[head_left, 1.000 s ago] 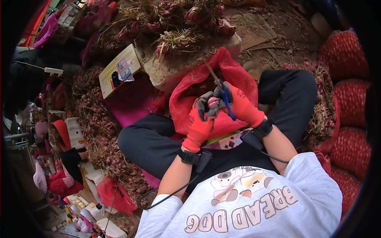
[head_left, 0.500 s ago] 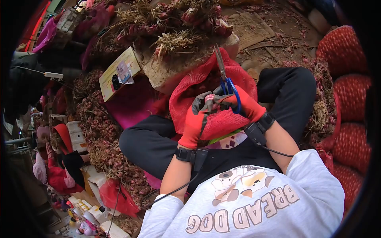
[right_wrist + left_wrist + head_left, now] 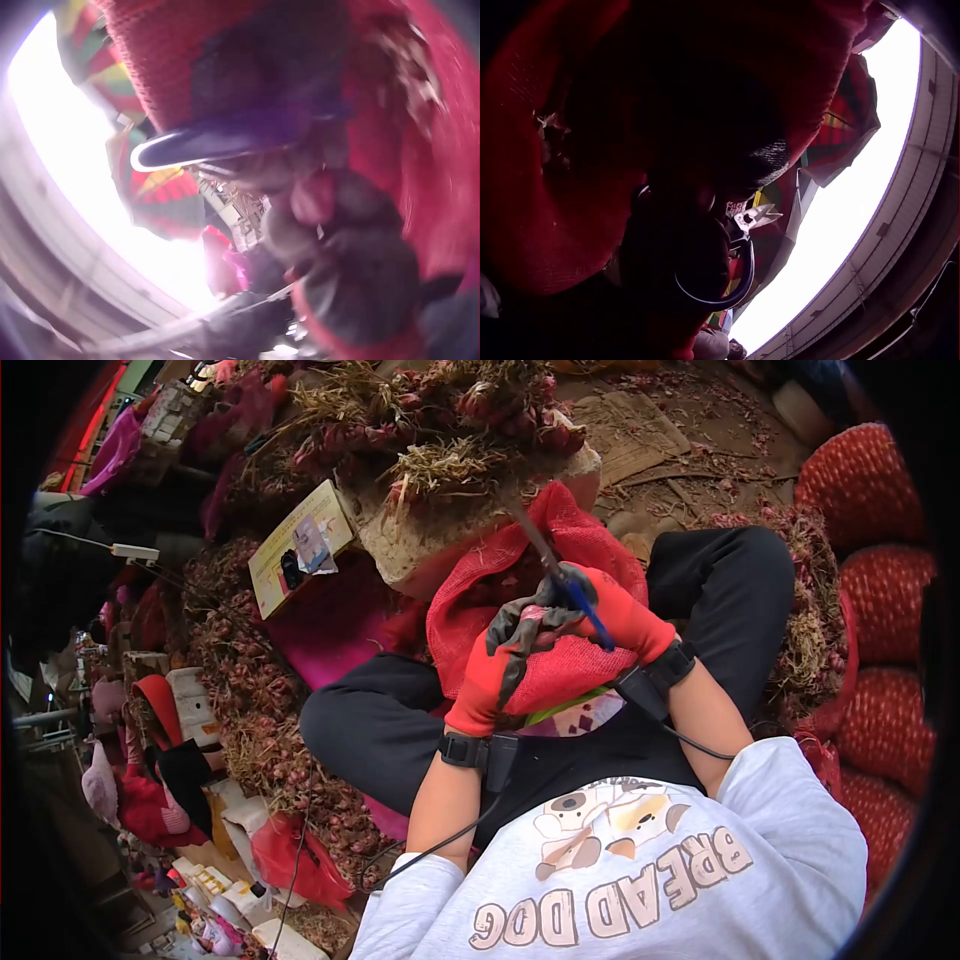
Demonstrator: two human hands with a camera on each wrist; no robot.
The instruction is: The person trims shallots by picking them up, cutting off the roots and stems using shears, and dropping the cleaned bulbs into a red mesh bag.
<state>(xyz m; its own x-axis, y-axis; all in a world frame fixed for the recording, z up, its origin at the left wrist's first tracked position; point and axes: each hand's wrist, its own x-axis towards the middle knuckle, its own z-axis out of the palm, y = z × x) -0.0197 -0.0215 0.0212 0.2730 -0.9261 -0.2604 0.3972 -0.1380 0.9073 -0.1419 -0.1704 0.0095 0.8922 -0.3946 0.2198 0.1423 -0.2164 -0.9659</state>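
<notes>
In the head view, both hands meet over an open red mesh bag (image 3: 465, 600) on the person's lap. The left hand (image 3: 493, 665), in a red glove with dark palm and fingers, pinches a small pink-red shallot (image 3: 533, 614). Close against it, the gloved right hand (image 3: 615, 615) grips blue-handled scissors (image 3: 590, 615), whose blades point up and to the left over the bag. One blue handle loop shows beside the right fingers in the right wrist view, with the shallot (image 3: 313, 199) between dark fingertips. The left wrist view is mostly dark.
Dried shallot bunches (image 3: 450, 465) lie on a pale block (image 3: 400, 540) ahead. More shallots (image 3: 255, 710) are heaped at the left, near a yellow box (image 3: 300, 550) with small items on it. Full red mesh sacks (image 3: 885, 610) line the right side.
The scissors turned so their blades pointed nearly straight up half a second ago, then swung back to the left, handles edge-on. The left hand keeps the shallot, its fingers shifting around it.
</notes>
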